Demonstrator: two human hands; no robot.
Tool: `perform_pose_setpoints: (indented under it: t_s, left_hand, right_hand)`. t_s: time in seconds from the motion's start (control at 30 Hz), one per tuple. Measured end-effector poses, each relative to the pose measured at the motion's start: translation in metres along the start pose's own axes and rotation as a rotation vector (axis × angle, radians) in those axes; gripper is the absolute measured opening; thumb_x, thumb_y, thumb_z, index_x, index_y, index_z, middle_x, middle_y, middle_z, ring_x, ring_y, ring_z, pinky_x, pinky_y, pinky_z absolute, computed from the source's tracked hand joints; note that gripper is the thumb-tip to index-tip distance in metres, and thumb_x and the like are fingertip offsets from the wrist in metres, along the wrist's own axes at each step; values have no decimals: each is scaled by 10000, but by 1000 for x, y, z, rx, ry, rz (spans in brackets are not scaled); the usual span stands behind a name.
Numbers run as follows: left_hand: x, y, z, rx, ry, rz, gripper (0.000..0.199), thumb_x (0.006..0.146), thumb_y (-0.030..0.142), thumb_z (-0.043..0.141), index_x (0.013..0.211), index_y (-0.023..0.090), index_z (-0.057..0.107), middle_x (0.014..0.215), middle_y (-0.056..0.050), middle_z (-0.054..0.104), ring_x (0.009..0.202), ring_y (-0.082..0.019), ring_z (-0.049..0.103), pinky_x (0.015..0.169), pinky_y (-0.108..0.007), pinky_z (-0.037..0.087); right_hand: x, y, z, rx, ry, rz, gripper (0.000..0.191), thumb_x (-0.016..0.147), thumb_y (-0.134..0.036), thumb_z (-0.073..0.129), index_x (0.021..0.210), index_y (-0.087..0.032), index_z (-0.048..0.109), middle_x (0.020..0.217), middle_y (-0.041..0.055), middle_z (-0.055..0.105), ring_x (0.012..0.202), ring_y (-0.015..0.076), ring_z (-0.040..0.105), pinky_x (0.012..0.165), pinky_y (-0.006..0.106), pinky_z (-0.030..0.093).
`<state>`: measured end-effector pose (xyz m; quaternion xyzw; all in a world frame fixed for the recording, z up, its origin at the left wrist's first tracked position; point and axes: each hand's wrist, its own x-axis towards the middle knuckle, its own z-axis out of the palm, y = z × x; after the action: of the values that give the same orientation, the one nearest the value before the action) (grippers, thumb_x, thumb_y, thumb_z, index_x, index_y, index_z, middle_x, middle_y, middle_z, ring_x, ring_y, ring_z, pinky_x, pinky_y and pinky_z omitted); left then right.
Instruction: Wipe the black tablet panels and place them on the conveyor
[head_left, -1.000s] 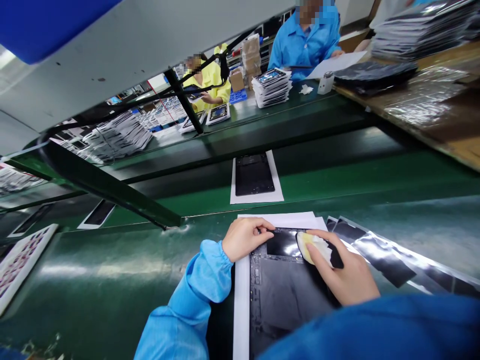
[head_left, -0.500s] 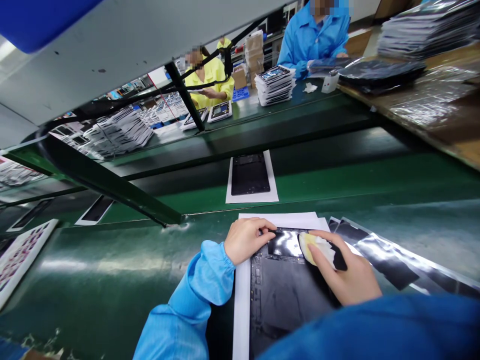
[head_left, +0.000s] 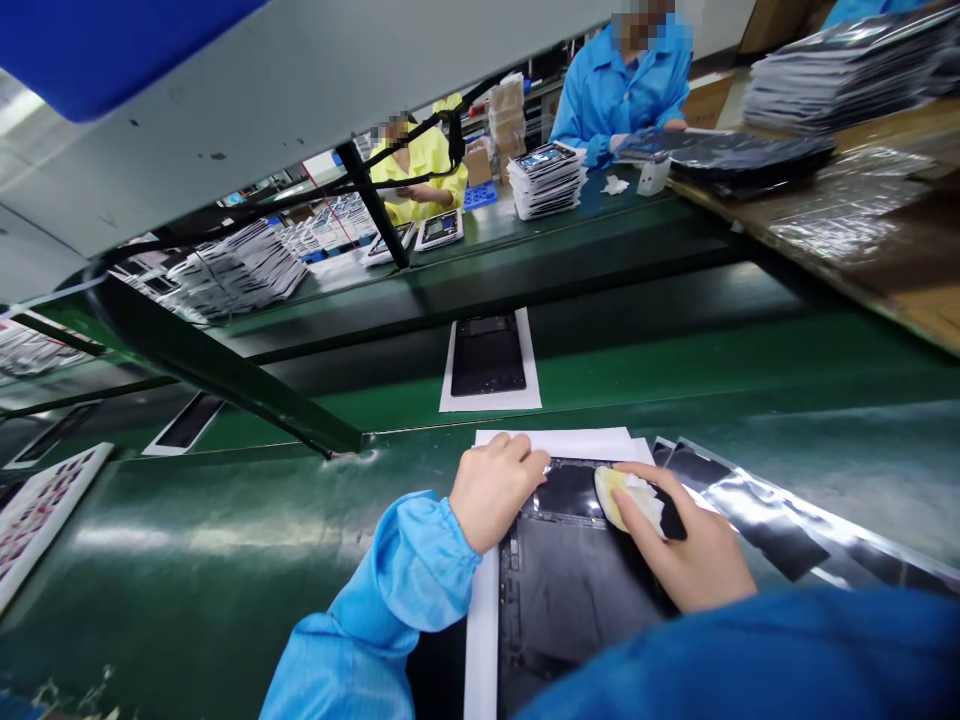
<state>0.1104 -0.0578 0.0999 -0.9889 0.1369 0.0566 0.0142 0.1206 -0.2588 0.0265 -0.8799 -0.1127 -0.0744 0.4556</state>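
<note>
On the green desk (head_left: 225, 590), a black tablet housing (head_left: 574, 590) is being carried by white paper sheets (head_left: 480, 650), its near right part being hidden by the blue right sleeve (head_left: 787, 650). The left hand (head_left: 499, 490) is being held at the housing's far left corner, its fingers curled; whether anything is being pinched there cannot be told. A yellow-and-white pad (head_left: 615, 498) is being pinched between thumb and fingers of the right hand (head_left: 701, 555), over the housing's far right part. Right of the housing, the desk is being partly covered by strips of black film (head_left: 780, 510). Beyond the housing, a second tablet housing (head_left: 489, 358) is being borne by another white sheet (head_left: 531, 375).
</note>
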Motion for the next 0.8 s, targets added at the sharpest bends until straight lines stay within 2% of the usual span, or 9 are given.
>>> perform_pose_setpoints:
  t_s: [0.1,0.2,0.3,0.4,0.5,0.6,0.67,0.8]
  left_hand:
    - [-10,-7,9,11,14,176,270,961,177,450,1131,252,646,1170,-23,668,1002,-212,597,721,-293,452]
    - [-24,-16,23,48,139,221,341,973,161,411,1261,239,577,1321,-7,596,1122,-204,562,818,-298,468]
    - [-37,-23,33,73,245,269,345,972,157,408,1244,267,590,1308,33,607,1142,-192,558,842,-305,484]
    - [-41,-23,34,55,298,324,333,969,168,420,1174,328,629,1257,75,637,1107,-172,578,826,-298,497]
    - [-37,-18,33,123,300,261,339,970,167,415,1232,266,606,1285,22,623,1048,-170,592,778,-291,514]
    - [-34,-16,35,185,316,202,345,952,155,449,1269,200,581,1312,-13,605,1027,-185,591,760,-296,526]
    - [-35,-17,38,153,370,229,330,942,158,472,1226,258,607,1283,31,625,1033,-185,591,777,-297,530]
    - [-38,-20,51,20,514,303,318,957,196,445,1086,393,660,1186,124,669,1019,-153,600,802,-273,533]
  right_hand:
    - [1,-1,1,19,12,-22,253,855,-479,487,1013,-321,604,870,-26,741,526,187,630,548,310,504]
    - [1,-1,3,22,14,-33,252,864,-482,473,1005,-316,601,835,-26,742,545,192,647,523,299,485]
    - [1,-2,2,20,19,-21,255,855,-479,467,992,-307,595,765,-35,731,426,176,576,483,301,461]
    - [3,-6,1,22,19,-22,248,836,-467,467,977,-303,588,669,-51,701,370,176,529,469,304,454]
    - [5,-10,-1,23,6,-7,258,816,-481,461,952,-300,585,600,-47,668,421,210,577,483,317,466]
    - [8,-13,-4,20,-19,5,287,808,-493,445,960,-292,582,664,-19,706,485,233,627,499,330,483]
    - [9,-16,-4,7,-21,-9,305,815,-494,431,973,-290,593,690,-13,720,482,232,633,492,328,486]
    - [10,-25,8,-20,11,-44,320,815,-488,439,980,-306,643,533,-52,648,442,225,619,464,301,474]
